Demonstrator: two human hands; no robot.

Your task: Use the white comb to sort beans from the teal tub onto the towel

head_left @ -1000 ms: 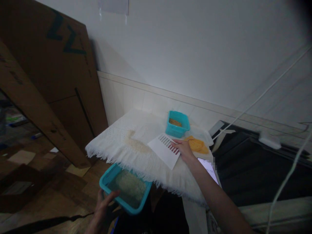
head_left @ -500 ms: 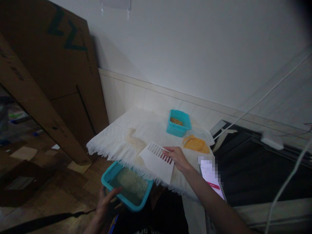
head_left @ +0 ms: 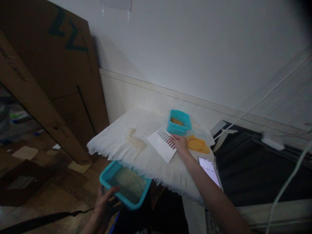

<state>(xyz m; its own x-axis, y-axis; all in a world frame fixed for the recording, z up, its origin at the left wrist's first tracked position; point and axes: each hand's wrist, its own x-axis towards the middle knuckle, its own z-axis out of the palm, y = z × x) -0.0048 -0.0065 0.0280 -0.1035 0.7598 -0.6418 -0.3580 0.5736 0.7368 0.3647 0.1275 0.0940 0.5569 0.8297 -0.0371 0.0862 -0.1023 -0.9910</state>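
My left hand (head_left: 106, 198) grips the near-left rim of a turquoise plastic tub (head_left: 138, 205), held just below the table's front edge. Pale rice-like grains (head_left: 131, 182) lie inside it. In my right hand (head_left: 179, 143) is a flat white slotted scraper (head_left: 162, 146), held by its slotted end over the white fringed tablecloth (head_left: 122, 128). Left of the scraper, a trail of loose pale grains (head_left: 135, 141) runs across the cloth toward the front edge. Behind my right hand stands a second turquoise tub (head_left: 179, 131) with yellow-brown grains or beans in it.
An orange-yellow cloth (head_left: 198, 144) and a lit phone (head_left: 209, 172) lie on the right. Large cardboard boxes (head_left: 70, 71) lean at the left. A white cable (head_left: 263, 97) crosses the right side, over a black surface (head_left: 263, 169). A wall closes off the back.
My right hand has lifted the scraper away from the front edge, back and slightly right over the cloth. The tub in my left hand has shifted slightly left.
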